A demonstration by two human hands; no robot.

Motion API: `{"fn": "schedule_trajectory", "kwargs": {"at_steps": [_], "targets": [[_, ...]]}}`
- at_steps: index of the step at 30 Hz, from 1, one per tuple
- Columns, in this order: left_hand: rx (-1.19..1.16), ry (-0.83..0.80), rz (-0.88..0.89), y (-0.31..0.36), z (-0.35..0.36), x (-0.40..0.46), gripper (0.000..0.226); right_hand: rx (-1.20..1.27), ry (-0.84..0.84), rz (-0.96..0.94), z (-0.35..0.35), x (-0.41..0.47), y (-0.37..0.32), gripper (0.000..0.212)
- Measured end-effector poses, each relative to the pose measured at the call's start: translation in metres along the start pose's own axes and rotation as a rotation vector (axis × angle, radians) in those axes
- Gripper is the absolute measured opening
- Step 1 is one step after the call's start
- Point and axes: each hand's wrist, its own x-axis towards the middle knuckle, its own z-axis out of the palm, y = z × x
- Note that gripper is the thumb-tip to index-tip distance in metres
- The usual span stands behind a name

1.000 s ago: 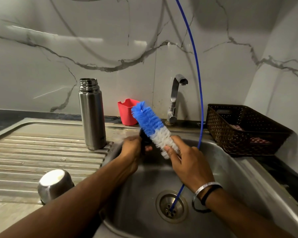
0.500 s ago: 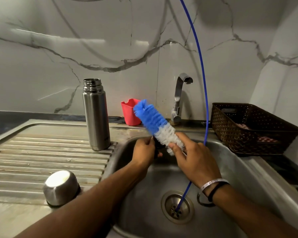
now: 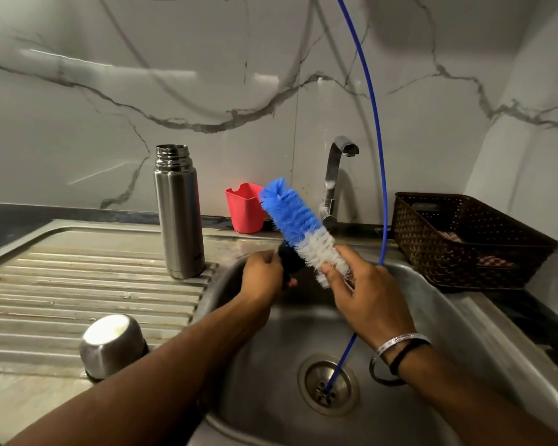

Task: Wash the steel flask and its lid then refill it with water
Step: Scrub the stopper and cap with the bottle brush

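Observation:
The steel flask (image 3: 178, 214) stands upright and uncapped on the drainboard, left of the sink. Its steel cup lid (image 3: 112, 346) rests upside down on the drainboard near the front. Over the sink bowl, my left hand (image 3: 261, 275) grips a small black stopper (image 3: 289, 260). My right hand (image 3: 364, 291) holds a bottle brush (image 3: 298, 225) by its white lower bristles, with the blue tip pointing up and left. The brush lies against the black stopper.
A steel tap (image 3: 334, 178) stands behind the sink (image 3: 271, 397), with no water visibly running. A thin blue hose (image 3: 379, 175) drops from above into the drain (image 3: 327, 384). A red plastic cup (image 3: 244, 207) sits by the wall and a brown woven basket (image 3: 464, 239) at the right.
Both hands with the brush and stopper sit slightly further right in the frame, as does everything else; the grips are unchanged.

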Motion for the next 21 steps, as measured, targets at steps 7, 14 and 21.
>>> {"fn": "schedule_trajectory", "kwargs": {"at_steps": [7,14,21], "targets": [[0.317,-0.057,0.116,-0.002,-0.013,0.0,0.024,-0.026,-0.04,-0.051,0.008,-0.007,-0.01,0.054],[0.214,0.009,0.154,0.004,-0.01,0.007,0.031,0.079,-0.026,0.053,-0.003,-0.004,0.002,0.043],[0.139,-0.215,-0.054,-0.005,-0.009,0.0,0.02,0.05,-0.082,-0.015,0.003,-0.009,-0.003,0.051]]}}
